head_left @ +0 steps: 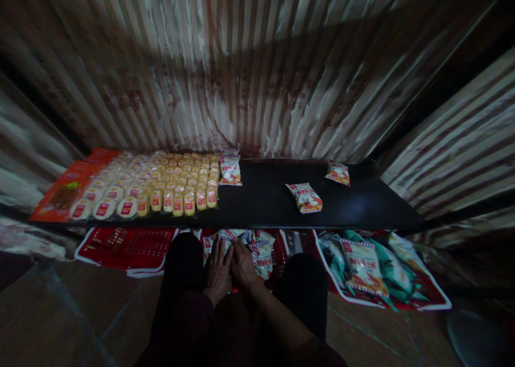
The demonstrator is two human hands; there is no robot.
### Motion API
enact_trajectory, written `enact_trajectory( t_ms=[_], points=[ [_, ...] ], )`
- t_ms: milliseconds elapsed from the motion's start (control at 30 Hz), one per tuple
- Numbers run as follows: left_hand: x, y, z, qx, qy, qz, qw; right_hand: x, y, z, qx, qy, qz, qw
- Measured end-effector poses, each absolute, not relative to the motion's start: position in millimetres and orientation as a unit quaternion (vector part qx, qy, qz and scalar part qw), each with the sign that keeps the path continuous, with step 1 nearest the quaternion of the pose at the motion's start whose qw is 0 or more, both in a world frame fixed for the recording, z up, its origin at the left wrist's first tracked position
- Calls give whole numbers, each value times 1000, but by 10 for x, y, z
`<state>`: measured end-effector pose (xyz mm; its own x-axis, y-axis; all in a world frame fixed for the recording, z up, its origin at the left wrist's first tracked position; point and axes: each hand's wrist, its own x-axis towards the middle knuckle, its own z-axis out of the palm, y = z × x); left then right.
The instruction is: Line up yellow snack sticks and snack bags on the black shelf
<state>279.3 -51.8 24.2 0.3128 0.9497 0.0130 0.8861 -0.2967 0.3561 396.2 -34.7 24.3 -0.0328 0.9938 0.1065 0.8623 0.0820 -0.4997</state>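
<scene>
Both hands are low in the middle, between my knees, over a red basket (281,250) of white and blue-striped snack bags (263,259). My left hand (219,266) lies on the bags with its fingers stretched forward. Close beside it, my right hand (243,262) reaches in from the right, fingers bent down on a bag; the dim light hides whether it grips one. On the black shelf (265,195) above, one snack bag (230,169) stands beside the rows of small packs, and two more, a nearer bag (306,198) and a farther bag (338,173), lie to the right.
Rows of yellow packs (185,179) and round white packs (107,207) fill the shelf's left part, beside an orange package (66,187). Below are a red basket (129,246) at left and another basket (436,297) at right with green packages. Striped sheeting (257,88) hangs behind.
</scene>
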Motion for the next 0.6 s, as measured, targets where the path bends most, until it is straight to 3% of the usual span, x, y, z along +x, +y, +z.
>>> enact_trajectory(
  t_ms=[367,600],
  points=[
    [2797,-412,193,797,572,128,146,4054,-197,93,-650,-687,207,249],
    [2788,-403,173,786,581,118,174,4031,-152,229,-653,-708,211,167]
  ],
)
